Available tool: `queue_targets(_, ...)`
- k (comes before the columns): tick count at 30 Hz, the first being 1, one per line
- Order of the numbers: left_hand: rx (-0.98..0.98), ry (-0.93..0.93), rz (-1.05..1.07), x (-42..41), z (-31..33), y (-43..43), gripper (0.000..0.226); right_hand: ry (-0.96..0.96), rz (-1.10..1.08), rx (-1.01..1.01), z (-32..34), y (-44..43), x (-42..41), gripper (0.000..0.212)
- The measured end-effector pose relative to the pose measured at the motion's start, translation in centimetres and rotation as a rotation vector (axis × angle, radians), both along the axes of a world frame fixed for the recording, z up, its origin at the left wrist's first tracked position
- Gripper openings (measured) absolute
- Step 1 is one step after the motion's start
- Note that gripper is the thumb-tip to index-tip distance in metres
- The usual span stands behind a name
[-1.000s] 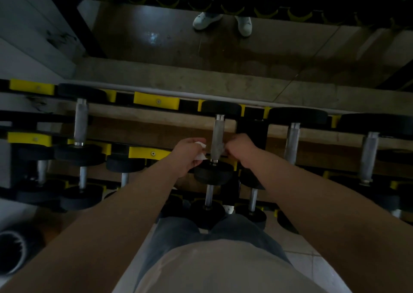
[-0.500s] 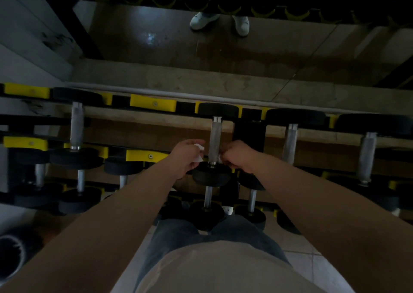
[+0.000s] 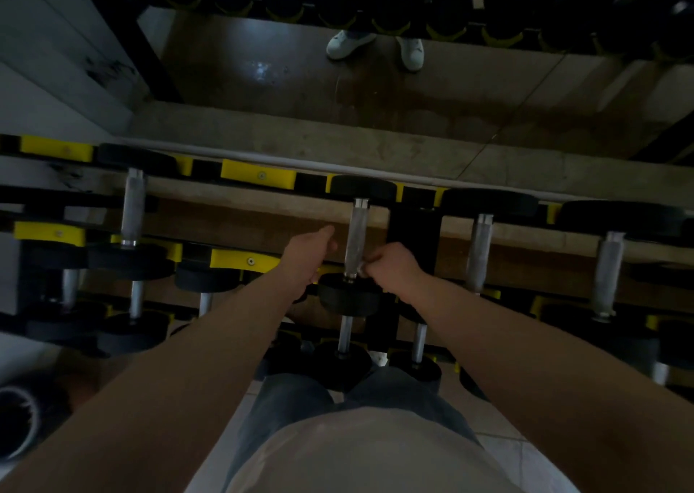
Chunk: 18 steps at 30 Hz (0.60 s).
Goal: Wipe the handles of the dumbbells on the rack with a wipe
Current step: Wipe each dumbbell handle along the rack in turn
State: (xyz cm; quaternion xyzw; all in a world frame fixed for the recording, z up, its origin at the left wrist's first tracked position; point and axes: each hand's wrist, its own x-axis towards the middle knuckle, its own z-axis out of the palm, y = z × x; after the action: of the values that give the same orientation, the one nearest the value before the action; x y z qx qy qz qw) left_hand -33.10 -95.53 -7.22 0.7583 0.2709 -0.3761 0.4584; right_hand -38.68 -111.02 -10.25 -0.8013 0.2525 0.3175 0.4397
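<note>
Grey knurled metal is what my right hand (image 3: 390, 267) meets. Its fingers are curled tight at the lower end of the handle (image 3: 355, 235), pinching a small pale scrap, the wipe (image 3: 361, 269), against the bar just above the near weight. Little of the wipe shows past my fingertips. My left hand (image 3: 308, 254) hangs just left of the same handle, apart from it, with fingers loose and slightly spread and the thumb pointing away from me, gripping nothing. The dumbbell (image 3: 347, 299) lies on the top tier of the rack (image 3: 248, 259), pointing away from me, with one black round head near my wrists and the other at the far rail. Its handle is dull silver, roughened along its length, with a smooth bright collar at the far end. Other dumbbells (image 3: 479, 252) lie parallel on either side, and yellow pads (image 3: 259, 173) mark the black rails.
</note>
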Motion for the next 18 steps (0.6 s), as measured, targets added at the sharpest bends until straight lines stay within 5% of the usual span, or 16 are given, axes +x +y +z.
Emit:
queue_targets(5,-0.020,-0.214,-0.147,-1.3,-0.8,0.2,0.023,-0.173,-0.410,0.159,0.6,0.1,1.3,0.011)
queue_targets(14,-0.214,-0.264,-0.260,-0.8,-0.4,-0.1,0.030,-0.211,-0.525,0.364,2.1,1.2,0.2,0.015)
queue_targets(18,-0.147,-0.317,-0.284,0.2,-1.3,0.5,0.031,-0.204,-0.536,0.354,2.1,1.8,0.3,0.021)
